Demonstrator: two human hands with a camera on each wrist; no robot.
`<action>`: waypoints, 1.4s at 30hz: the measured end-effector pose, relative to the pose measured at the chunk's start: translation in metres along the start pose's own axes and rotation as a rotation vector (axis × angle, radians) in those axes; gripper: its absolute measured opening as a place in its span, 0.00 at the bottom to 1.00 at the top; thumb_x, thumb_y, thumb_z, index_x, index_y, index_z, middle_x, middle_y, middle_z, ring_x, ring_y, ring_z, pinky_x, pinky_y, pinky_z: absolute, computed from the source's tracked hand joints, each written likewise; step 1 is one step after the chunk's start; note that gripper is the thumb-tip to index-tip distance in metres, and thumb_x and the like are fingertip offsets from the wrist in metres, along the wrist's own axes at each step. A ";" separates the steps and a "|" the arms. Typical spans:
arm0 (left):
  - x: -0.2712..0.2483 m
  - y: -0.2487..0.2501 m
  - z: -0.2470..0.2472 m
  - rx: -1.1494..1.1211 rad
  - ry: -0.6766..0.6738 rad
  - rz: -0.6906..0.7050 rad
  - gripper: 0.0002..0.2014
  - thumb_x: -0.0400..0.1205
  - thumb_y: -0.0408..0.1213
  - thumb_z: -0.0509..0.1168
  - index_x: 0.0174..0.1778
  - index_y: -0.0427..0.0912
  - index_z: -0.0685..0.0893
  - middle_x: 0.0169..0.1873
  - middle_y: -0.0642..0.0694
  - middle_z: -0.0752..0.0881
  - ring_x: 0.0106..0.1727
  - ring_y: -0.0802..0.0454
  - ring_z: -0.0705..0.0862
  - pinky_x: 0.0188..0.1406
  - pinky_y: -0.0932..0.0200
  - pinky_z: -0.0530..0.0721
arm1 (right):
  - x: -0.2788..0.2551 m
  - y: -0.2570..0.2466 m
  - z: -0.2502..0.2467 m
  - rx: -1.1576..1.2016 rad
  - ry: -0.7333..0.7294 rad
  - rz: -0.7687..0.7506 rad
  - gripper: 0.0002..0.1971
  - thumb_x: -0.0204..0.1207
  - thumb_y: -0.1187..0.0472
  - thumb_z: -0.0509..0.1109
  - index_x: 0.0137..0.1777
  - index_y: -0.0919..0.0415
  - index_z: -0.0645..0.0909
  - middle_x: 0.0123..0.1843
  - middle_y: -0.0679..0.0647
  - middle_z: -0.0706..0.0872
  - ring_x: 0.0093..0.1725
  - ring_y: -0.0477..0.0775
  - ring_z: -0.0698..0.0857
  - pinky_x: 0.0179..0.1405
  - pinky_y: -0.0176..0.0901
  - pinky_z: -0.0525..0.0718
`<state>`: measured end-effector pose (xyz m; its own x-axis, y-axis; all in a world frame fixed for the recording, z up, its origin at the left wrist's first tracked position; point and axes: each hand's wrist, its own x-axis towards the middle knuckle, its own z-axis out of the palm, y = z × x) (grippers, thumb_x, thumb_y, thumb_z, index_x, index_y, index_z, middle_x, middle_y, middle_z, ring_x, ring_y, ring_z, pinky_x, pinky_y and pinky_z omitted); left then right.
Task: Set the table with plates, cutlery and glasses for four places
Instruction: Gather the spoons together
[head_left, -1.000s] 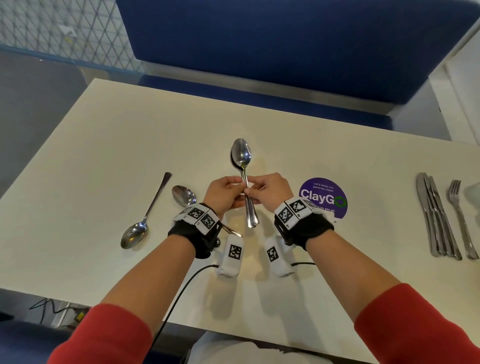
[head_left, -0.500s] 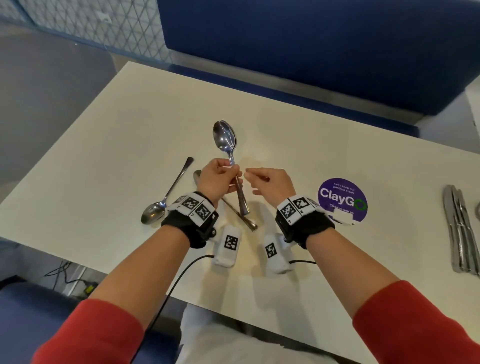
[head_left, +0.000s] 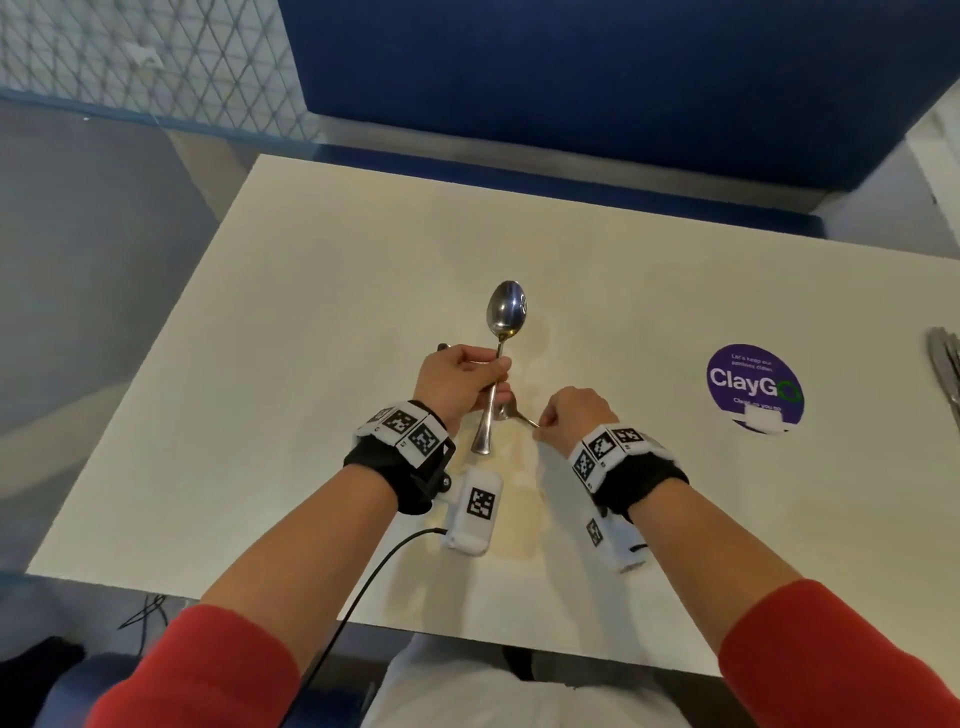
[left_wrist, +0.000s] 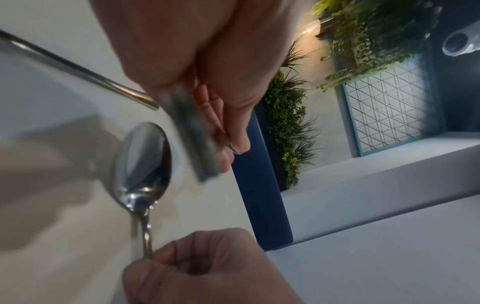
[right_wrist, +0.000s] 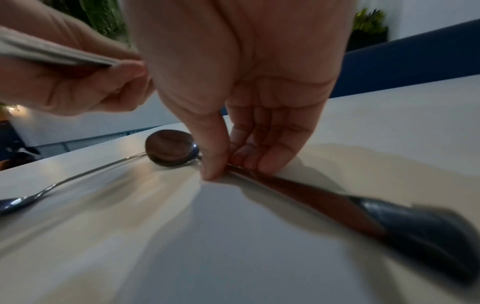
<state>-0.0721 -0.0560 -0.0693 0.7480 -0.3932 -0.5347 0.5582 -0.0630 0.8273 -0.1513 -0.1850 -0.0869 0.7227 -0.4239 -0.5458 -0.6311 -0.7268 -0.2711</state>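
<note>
My left hand (head_left: 493, 374) grips a steel spoon (head_left: 506, 309) by the handle, bowl pointing away, just above the cream table (head_left: 311, 312). The held handle shows blurred in the left wrist view (left_wrist: 192, 135). A second spoon (right_wrist: 170, 148) lies on the table under my left hand. My right hand (head_left: 540, 423) pinches that spoon's handle between thumb and fingers (right_wrist: 215, 164), low against the tabletop. A third spoon (right_wrist: 78, 179) lies to the left, mostly hidden behind my left hand in the head view. No plates or glasses are in view.
A purple round ClayGo sticker (head_left: 753, 387) is stuck on the table at the right. Knives (head_left: 948, 364) lie at the far right edge. A blue bench (head_left: 571, 78) runs behind the table. The table's near edge (head_left: 467, 631) is close to my body.
My right hand has let go of the raised spoon, dropped to the table and pinched the handle of the spoon lying there. My left hand keeps the raised spoon.
</note>
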 end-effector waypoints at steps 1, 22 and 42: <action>0.001 0.001 -0.004 0.000 -0.021 -0.010 0.05 0.78 0.27 0.70 0.45 0.35 0.79 0.34 0.38 0.85 0.23 0.55 0.86 0.28 0.64 0.88 | -0.001 0.001 -0.001 0.005 0.020 0.025 0.08 0.71 0.60 0.71 0.45 0.61 0.89 0.45 0.58 0.91 0.42 0.58 0.87 0.44 0.42 0.84; 0.009 0.007 -0.045 -0.226 -0.186 -0.115 0.10 0.79 0.29 0.68 0.56 0.32 0.83 0.40 0.40 0.88 0.34 0.53 0.89 0.36 0.62 0.89 | -0.002 -0.069 -0.013 1.112 0.030 -0.116 0.04 0.78 0.68 0.68 0.43 0.61 0.82 0.35 0.53 0.85 0.32 0.45 0.85 0.35 0.33 0.85; 0.015 0.036 -0.089 0.065 -0.135 -0.024 0.14 0.80 0.24 0.65 0.62 0.32 0.79 0.40 0.43 0.85 0.37 0.56 0.84 0.37 0.70 0.87 | 0.018 -0.106 0.001 0.891 0.049 -0.181 0.09 0.78 0.69 0.65 0.51 0.61 0.86 0.46 0.54 0.87 0.45 0.51 0.87 0.57 0.43 0.86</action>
<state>-0.0091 0.0178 -0.0633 0.6774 -0.5102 -0.5299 0.5477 -0.1310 0.8263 -0.0718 -0.1144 -0.0686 0.8304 -0.3815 -0.4062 -0.4760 -0.1065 -0.8730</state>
